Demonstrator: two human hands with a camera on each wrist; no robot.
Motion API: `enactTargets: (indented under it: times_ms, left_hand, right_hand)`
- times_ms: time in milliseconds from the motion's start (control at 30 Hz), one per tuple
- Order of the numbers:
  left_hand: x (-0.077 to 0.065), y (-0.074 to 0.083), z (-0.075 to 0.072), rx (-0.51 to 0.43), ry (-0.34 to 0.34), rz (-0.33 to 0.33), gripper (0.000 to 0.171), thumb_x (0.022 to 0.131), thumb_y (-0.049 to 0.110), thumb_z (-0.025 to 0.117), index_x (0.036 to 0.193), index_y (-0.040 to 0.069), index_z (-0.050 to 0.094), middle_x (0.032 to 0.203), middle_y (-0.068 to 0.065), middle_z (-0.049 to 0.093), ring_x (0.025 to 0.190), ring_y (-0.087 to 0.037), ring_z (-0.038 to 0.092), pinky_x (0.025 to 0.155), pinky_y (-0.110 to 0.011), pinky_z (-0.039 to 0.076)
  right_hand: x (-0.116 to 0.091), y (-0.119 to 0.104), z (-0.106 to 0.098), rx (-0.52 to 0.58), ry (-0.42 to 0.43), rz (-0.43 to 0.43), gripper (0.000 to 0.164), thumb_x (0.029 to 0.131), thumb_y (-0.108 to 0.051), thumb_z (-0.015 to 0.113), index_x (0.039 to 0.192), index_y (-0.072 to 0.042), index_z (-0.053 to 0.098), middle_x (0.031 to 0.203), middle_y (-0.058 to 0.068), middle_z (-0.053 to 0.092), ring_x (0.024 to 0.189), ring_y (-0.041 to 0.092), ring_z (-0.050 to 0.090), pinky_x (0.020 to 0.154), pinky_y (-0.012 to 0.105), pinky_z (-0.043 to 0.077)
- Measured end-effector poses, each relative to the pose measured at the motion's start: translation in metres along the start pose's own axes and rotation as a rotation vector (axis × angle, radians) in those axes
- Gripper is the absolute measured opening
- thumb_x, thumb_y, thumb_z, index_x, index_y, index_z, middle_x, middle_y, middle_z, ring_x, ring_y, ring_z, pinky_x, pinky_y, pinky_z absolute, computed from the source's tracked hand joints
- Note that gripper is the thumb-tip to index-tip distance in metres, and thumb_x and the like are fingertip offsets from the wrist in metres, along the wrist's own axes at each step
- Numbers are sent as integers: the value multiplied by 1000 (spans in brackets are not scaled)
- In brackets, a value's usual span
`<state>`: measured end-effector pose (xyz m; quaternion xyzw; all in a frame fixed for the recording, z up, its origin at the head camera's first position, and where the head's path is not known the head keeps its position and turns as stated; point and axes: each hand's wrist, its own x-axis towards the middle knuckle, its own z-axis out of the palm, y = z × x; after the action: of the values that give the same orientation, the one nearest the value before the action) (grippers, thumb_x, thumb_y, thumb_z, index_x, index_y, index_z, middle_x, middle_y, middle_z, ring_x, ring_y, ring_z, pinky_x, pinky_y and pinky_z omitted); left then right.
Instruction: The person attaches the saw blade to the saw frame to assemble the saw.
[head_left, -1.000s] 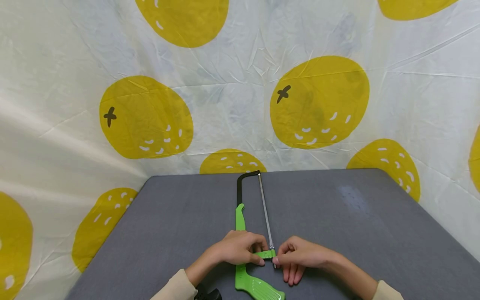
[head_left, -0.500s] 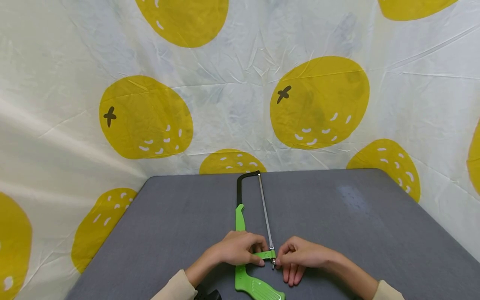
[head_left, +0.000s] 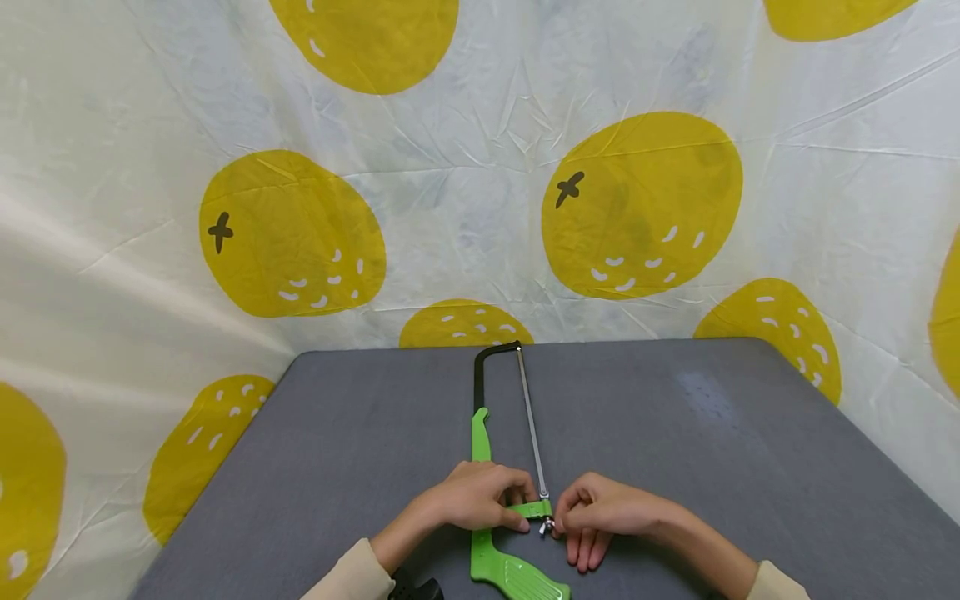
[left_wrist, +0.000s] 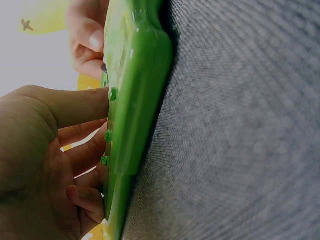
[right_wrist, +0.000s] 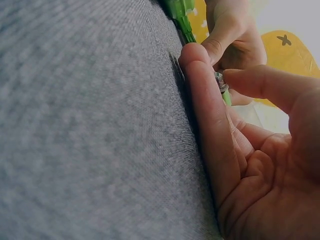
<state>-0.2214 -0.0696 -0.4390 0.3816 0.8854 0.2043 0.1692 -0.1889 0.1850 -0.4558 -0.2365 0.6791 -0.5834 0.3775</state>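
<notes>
A hacksaw lies flat, its green pistol handle toward me and its black bow pointing away. Its thin metal blade runs along the right side to a short green arm. My left hand reaches over the green frame and holds that arm between thumb and fingers. At the blade's near end, my right hand pinches a small metal wing nut with thumb and index finger. The right wrist view shows the nut partly hidden by the fingers; the other fingers lie along the table.
Grey cloth covers the table. Behind and to the sides hangs a white sheet printed with yellow fruit. Part of a black object shows by the left sleeve at the lower edge.
The wing nut has turned, its wings now at a different angle under the right fingertips. The left hand and the hacksaw have stayed in place.
</notes>
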Motion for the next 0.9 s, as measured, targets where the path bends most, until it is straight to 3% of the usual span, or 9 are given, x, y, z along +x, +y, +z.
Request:
enactTargets:
  times_ms: [300,900]
  left_hand:
    - [0,-1,0,0,0,5,18,91,40,79,106,35,71,88,24,68,74,10,57,67,-18,43]
    - [0,-1,0,4,6,10,18,90,40,79,105,34,71,86,24,67,71,9,56,65,-19,43]
  right_hand:
    - [-1,-1,1,6,5,-1,26,95,-5,58,104,20,63,72,3,74,62,7,73,54,23,57]
    - [0,0,2,22,20,1,11,94,-5,61,98,5,65,69,2,73,60,7,72,53,24,57]
